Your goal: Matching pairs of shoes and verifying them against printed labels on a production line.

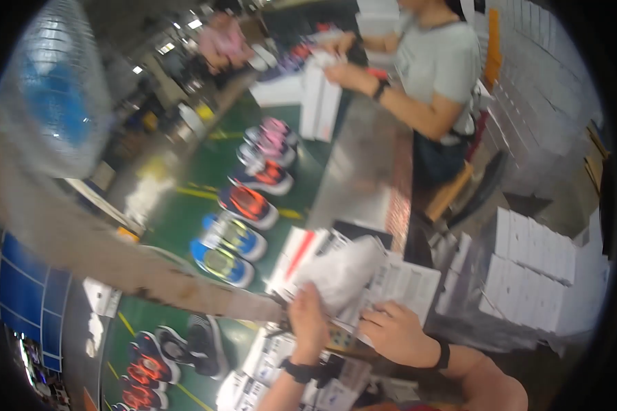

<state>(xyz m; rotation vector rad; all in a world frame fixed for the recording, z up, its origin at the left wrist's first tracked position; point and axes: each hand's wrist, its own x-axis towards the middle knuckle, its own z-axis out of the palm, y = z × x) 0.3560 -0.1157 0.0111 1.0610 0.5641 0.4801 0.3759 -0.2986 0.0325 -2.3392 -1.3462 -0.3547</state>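
Observation:
A white paper-wrapped bundle lies at an angle over a white shoe box with printed sides. My left hand grips the near left end of the bundle, thumb up along it. What the paper wraps is hidden. Close by on the right, my right hand has its fingers bent over the near edge of the shoe box. A white box with a red stripe sits left of the bundle. More white boxes lie under and beside my left wrist.
A green conveyor belt carries blue shoes, orange-lined dark shoes, pink shoes and grey shoes. A beige post crosses at left, near a fan. A co-worker handles things across the table; stacked white boxes stand right.

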